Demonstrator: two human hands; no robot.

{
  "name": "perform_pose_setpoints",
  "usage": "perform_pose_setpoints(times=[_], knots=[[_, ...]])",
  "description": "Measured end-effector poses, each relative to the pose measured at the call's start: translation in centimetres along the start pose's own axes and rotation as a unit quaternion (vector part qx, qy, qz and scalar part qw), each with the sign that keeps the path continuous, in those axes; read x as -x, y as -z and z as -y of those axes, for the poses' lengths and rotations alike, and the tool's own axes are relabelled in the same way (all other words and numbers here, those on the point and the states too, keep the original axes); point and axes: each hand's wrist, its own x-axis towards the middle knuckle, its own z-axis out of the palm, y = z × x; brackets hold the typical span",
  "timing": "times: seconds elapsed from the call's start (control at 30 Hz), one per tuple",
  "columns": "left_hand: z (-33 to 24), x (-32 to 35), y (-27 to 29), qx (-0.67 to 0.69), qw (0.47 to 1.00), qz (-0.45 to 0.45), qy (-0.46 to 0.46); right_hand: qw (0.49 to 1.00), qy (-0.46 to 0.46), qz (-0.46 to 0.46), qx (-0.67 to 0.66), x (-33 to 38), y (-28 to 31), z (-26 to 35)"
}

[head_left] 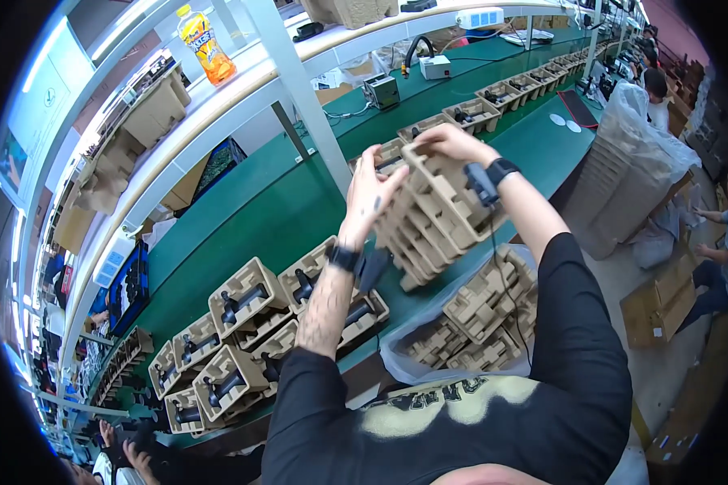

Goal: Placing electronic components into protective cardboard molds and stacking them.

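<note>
Both my hands are at a tilted stack of brown molded-pulp trays [438, 214] above the front edge of the green bench. My right hand [457, 144] grips the top of the stack, its fingers bent over the rim. My left hand [370, 192] is at the stack's left side, fingers upward and apart, thumb against the edge of the stack. Motion blurs the stack a little. Dark straps with small devices circle both wrists. Just beyond my hands, more pulp trays [471, 115] stand in a row along the bench.
Several pulp trays with black parts [239, 305] are piled on the left of the green bench [243, 218]. A lined bin of loose pulp pieces [485, 303] is close before me. Plastic-wrapped stacked trays [623, 178] stand at right. An orange drink bottle [206, 47] is on the shelf.
</note>
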Motion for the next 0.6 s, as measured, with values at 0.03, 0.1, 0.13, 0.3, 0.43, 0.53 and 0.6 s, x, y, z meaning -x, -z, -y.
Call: perform_pose_setpoints(times=[0.03,0.1,0.13,0.3,0.43,0.53,0.6], knots=[[2.0,-1.0,-0.5,-0.001,1.000,-0.002,-0.001,0.997,0.070,0.029,0.017,-0.8,-1.0,1.3],[6.1,-2.7,0.9,-0.021,0.992,0.100,0.074,0.987,0.101,-0.075,0.102,-0.4,-1.4,4.5],[7.2,-2.8,1.4,-0.027,0.981,0.156,0.114,0.959,0.117,-0.181,0.182,0.8,-1.7,6.2],[7.9,1.9,3.7,0.091,0.954,0.043,0.282,0.891,-0.364,-0.192,0.192,9.3,-4.4,1.6],[6.8,4.3,4.6,0.146,0.947,0.066,0.278,0.917,-0.282,-0.219,-0.176,8.2,-4.0,0.6],[3.0,4.7,6.9,0.109,0.932,0.126,0.321,0.923,-0.282,-0.222,-0.140,8.8,-4.1,3.6],[3.5,5.7,7.0,0.056,0.958,0.134,0.247,0.925,-0.281,-0.222,-0.124,9.8,-4.7,4.4]])
